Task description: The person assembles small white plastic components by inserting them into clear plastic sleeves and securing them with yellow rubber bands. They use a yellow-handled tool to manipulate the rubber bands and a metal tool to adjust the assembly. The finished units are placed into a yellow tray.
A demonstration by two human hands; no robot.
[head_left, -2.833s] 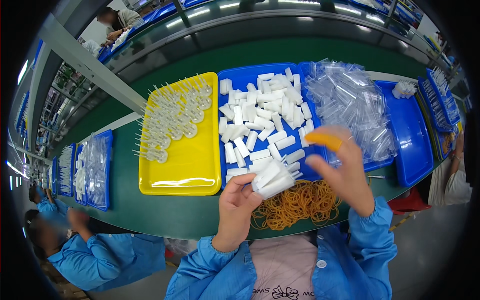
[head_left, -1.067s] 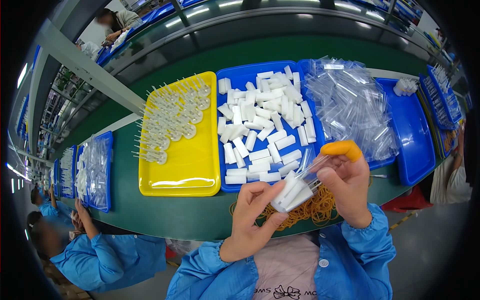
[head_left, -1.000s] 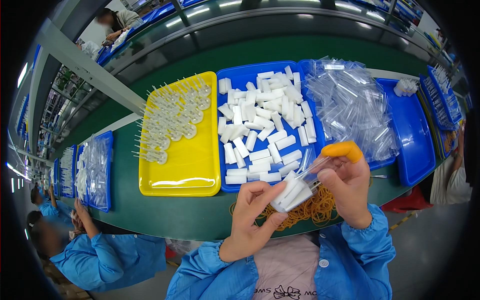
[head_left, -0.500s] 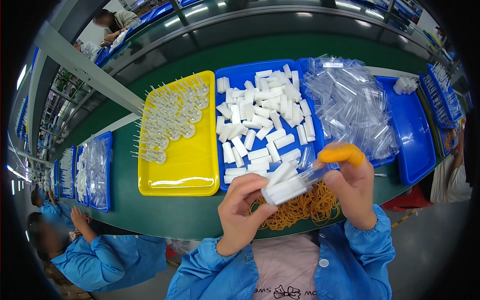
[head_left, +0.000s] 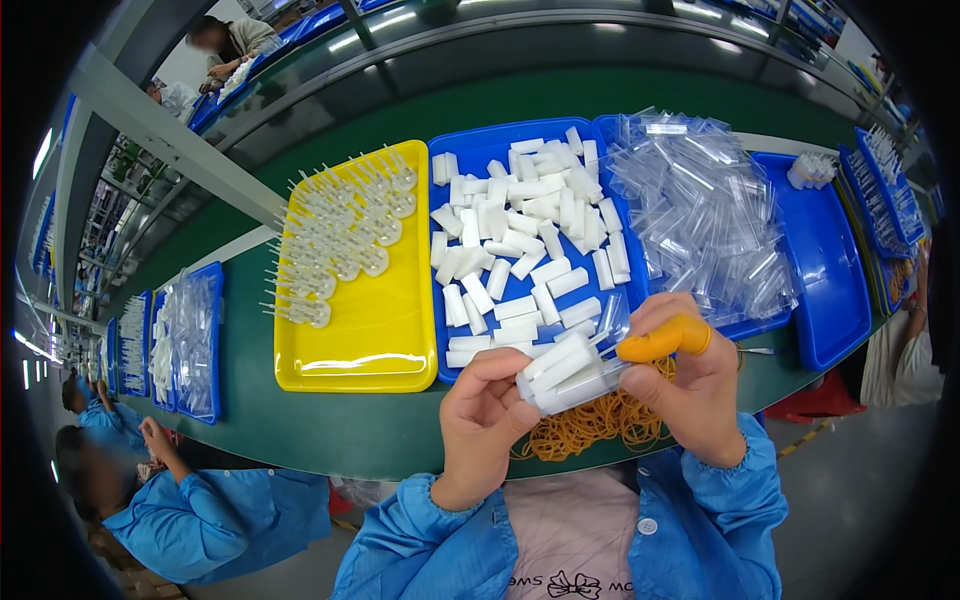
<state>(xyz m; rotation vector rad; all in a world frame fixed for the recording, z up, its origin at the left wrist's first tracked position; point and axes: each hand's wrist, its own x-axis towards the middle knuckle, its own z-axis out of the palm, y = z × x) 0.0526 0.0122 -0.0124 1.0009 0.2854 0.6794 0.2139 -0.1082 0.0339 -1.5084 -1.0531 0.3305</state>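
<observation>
Between my two hands, over the table's near edge, are a few white rectangular blocks (head_left: 558, 368) and a clear plastic sleeve (head_left: 603, 378). My left hand (head_left: 482, 420) pinches the left end of the blocks between thumb and fingers. At the other end, my right hand (head_left: 690, 390) grips the sleeve with its thumb and a finger in an orange finger cot (head_left: 665, 338). The blocks lie side by side; how far the sleeve surrounds them is hard to tell. Just below the held pieces, a pile of orange-brown rubber bands (head_left: 590, 428) lies on the green table.
Beyond my hands stands a blue tray (head_left: 447, 215) of white blocks. To its left, a yellow tray (head_left: 390, 345) holds clear stemmed parts (head_left: 345, 240). Clear sleeves (head_left: 700, 200) heap up on the right, beside another blue tray (head_left: 835, 300). A co-worker in blue (head_left: 225, 520) sits at left.
My right hand has shifted slightly left and down, its covered finger bending more. The white blocks now show more plainly and sit more tilted between my hands.
</observation>
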